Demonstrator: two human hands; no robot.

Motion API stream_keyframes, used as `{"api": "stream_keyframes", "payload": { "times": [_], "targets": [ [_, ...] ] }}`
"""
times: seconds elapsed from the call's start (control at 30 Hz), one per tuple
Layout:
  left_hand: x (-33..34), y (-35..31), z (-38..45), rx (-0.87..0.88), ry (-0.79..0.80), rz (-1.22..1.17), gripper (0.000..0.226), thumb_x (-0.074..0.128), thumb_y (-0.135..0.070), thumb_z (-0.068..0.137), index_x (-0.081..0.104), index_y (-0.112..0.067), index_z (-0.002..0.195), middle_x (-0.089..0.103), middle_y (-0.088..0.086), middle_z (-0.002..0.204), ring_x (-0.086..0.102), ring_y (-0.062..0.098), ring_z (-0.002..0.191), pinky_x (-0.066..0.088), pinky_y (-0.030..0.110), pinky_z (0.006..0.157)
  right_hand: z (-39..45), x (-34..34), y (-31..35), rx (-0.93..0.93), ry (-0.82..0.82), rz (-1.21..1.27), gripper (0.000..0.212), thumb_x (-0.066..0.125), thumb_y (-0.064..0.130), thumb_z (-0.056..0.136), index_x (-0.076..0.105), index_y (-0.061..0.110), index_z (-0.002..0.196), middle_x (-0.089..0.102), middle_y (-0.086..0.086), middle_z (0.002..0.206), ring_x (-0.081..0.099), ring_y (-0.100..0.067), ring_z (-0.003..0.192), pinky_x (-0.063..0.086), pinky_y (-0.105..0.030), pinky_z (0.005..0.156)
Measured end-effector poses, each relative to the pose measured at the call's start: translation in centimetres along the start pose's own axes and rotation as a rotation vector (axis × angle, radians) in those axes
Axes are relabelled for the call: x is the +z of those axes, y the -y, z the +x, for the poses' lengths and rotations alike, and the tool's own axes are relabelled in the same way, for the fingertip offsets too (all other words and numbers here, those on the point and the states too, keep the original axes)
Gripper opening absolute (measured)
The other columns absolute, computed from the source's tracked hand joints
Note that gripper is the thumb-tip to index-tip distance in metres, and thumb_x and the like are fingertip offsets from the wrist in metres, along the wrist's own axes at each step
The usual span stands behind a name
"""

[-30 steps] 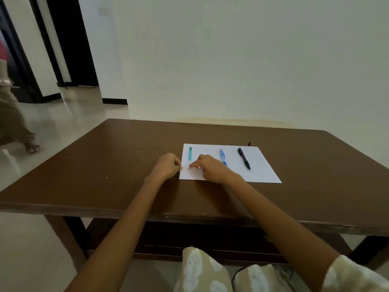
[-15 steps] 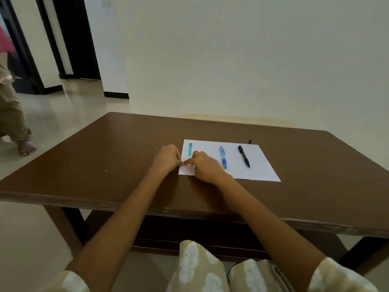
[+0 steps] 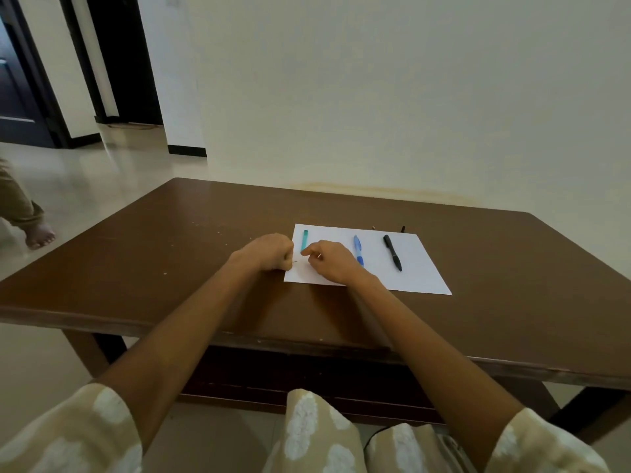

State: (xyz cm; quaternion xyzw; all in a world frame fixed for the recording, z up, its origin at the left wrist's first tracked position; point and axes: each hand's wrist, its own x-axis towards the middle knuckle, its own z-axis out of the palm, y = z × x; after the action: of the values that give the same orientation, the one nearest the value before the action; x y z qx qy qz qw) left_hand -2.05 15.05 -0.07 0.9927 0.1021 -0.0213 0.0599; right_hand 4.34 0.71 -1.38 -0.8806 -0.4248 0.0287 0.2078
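**Step in hand: presenting the thin rod to the right hand**

The left hand (image 3: 271, 251) is clenched, its fingers grasping a thin dark rod (image 3: 294, 261). Only a short free end shows. The rod sits between the two hands, over the left edge of the sheet of paper (image 3: 420, 274) on the worktop (image 3: 170, 268).

- **Rod axis:** roughly left to right, about level. The free end points right, toward the right hand (image 3: 336, 264).
- **Right hand:** fingers curled, index finger (image 3: 309, 250) extended to just beside the near end of the teal tube (image 3: 304, 238). Whether it grips anything cannot be told.
- **Tube:** lies flat on the sheet, long axis near to far.

Judgement: the rod is probably being offered for transfer or insertion. The next move calls for a fine pinch on the free end, kept in line with the rod's axis, since a sideways load could bend or snap it.
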Motion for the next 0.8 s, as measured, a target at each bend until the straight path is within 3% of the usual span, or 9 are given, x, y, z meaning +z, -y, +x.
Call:
{"api": "stream_keyframes", "payload": {
  "times": [0.23, 0.47, 0.8],
  "targets": [
    [0.0, 0.5, 0.0, 0.115, 0.0, 0.031, 0.017, 0.049, -0.018, 0.089, 0.056, -0.003, 0.092, 0.049, 0.009, 0.091, 0.043, 0.018, 0.078, 0.037, 0.03, 0.071, 1.0, -0.5, 0.2, -0.06, 0.103, -0.014, 0.032, 0.052, 0.021, 0.095, 0.06, 0.014, 0.125, 0.06, -0.01, 0.127, 0.058, -0.023, 0.111, 0.041, -0.027, 0.098],
    [0.1, 1.0, 0.2, 0.182, -0.01, -0.027, 0.007, 0.05, -0.019, 0.089, 0.051, -0.011, 0.088, 0.047, 0.006, 0.093, 0.044, 0.017, 0.08, 0.036, 0.029, 0.071, 1.9, 0.1, 0.1, -0.026, 0.05, 0.031, 0.03, 0.057, 0.029, 0.092, 0.067, 0.014, 0.115, 0.066, -0.008, 0.118, 0.059, -0.021, 0.103, 0.04, -0.022, 0.086],
    [-0.5, 2.5, 0.3, 0.171, -0.073, -0.233, 0.016, 0.059, -0.011, 0.088, 0.07, -0.01, 0.101, 0.057, -0.004, 0.094, 0.054, 0.01, 0.086, 0.042, 0.019, 0.078, 1.9, 0.0, -0.1, 0.008, 0.03, 0.039, 0.03, 0.056, 0.029, 0.093, 0.068, 0.011, 0.113, 0.068, -0.008, 0.114, 0.06, -0.018, 0.098, 0.039, -0.018, 0.082]
  ]
}}
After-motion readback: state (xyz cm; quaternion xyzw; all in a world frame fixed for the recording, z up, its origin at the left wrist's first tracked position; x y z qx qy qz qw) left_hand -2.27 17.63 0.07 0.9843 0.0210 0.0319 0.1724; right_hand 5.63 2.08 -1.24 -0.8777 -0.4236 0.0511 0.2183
